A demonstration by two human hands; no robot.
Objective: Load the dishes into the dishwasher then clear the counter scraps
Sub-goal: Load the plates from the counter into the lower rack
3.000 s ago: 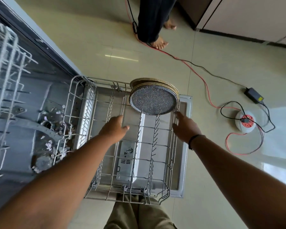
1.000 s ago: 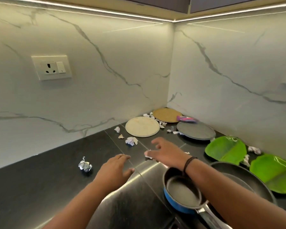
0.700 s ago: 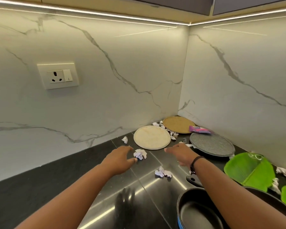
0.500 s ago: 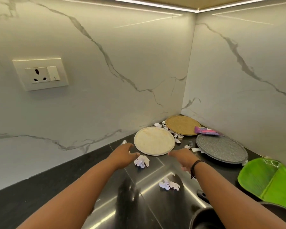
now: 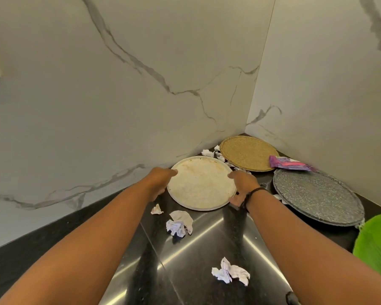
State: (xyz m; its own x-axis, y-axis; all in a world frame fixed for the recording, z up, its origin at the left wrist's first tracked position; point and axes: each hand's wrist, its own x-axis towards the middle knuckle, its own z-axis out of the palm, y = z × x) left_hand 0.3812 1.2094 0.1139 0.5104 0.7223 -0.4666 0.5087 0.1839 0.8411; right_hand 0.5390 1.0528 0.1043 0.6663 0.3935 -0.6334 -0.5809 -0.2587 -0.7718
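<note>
The cream plate (image 5: 201, 183) lies flat on the dark surface (image 5: 207, 249), straight ahead between both hands. The left hand (image 5: 161, 180) curls at its left rim, the right hand (image 5: 242, 186) at its right rim, both touching the edge; neither looks fully clamped, and both sit equally near.

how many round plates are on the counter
3. A cream plate between both hands, a tan plate in the corner, a speckled grey plate to the right. Others may lie out of frame.
</note>
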